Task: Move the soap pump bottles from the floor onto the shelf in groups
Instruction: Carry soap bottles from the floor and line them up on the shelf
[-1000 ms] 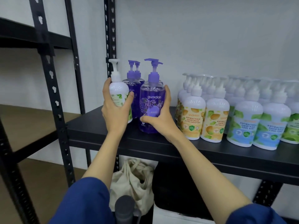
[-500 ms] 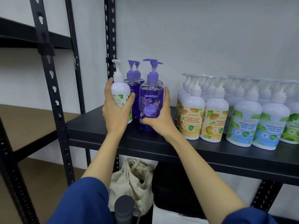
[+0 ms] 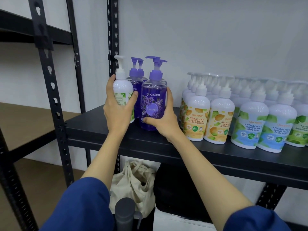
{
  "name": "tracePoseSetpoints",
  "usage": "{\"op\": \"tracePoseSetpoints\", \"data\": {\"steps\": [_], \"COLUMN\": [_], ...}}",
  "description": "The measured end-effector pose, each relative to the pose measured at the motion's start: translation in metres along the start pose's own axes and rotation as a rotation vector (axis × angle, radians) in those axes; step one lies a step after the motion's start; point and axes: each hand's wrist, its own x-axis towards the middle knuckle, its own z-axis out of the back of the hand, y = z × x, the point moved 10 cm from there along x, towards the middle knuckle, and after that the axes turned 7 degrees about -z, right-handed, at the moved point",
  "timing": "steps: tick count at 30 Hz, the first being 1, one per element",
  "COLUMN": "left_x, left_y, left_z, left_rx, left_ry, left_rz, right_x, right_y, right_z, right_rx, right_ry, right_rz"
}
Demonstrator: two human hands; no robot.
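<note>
On the black shelf [image 3: 191, 155], my left hand [image 3: 117, 109] grips a white pump bottle [image 3: 122, 88] with a green leaf label at the shelf's left end. My right hand [image 3: 164, 120] wraps the lower right side of a purple lavender pump bottle [image 3: 153, 104] standing just to its right. More purple pump bottles [image 3: 135, 77] stand behind these two. Further right stand rows of white bottles: orange-label bottles [image 3: 198, 119], blue-label cool mint bottles [image 3: 250, 127], and a green-label bottle [image 3: 300, 129] at the frame's edge.
Black perforated uprights [image 3: 48, 77] frame the shelf; a second rack with a brown board [image 3: 25, 124] stands to the left. Under the shelf lie a beige cloth bag [image 3: 133, 184] and a black and white bin [image 3: 175, 197]. A white wall backs everything.
Both hands slid their bottles slightly back and left on the shelf; the purple bottle now stands closer to the other purple ones. Grips unchanged.
</note>
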Motion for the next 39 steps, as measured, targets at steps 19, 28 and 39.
{"op": "tracePoseSetpoints", "data": {"steps": [19, 28, 39], "left_x": [-0.001, -0.002, -0.021], "left_y": [0.0, 0.0, -0.033], "left_z": [-0.001, -0.004, 0.02], "left_rx": [0.009, 0.013, -0.074], "left_ry": [0.009, 0.031, -0.007], "left_rz": [0.007, 0.017, 0.086], "right_x": [0.0, 0.001, -0.044], "right_y": [-0.001, -0.007, 0.003], "right_z": [0.0, -0.001, 0.013], "right_rx": [-0.076, -0.121, -0.558], "right_ry": [-0.034, -0.067, 0.054], "right_rz": [0.0, -0.025, -0.219]}}
